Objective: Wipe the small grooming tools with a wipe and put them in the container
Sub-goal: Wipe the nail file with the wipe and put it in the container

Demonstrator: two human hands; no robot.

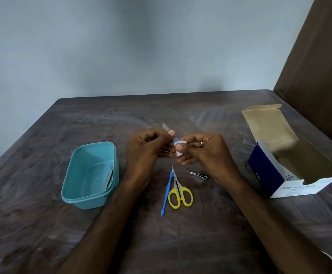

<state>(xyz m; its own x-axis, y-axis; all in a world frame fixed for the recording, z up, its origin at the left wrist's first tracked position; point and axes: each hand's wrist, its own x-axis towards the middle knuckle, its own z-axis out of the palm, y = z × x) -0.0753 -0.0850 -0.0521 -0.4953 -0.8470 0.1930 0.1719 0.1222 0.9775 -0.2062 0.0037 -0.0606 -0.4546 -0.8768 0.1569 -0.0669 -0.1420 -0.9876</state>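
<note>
file (166,129) being held above the counter (210,224), blue part showing | left hand (147,147) fingers pinching it | right hand (198,148) fingers pressing wipe (179,148) around it | tub (91,175) sitting left, holding another file (109,177) | scissors (180,191), clippers (198,175) lying below hands

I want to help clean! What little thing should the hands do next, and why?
Probably slide the white wipe, pinched by the right hand, along the blue-handled tool that the left hand holds. The tool isn't in the teal container yet.

The dark table (181,244) carries a teal container (76,194), yellow scissors (180,194), blue tool (168,191), nail clipper (197,175) and open box (276,175).
</note>
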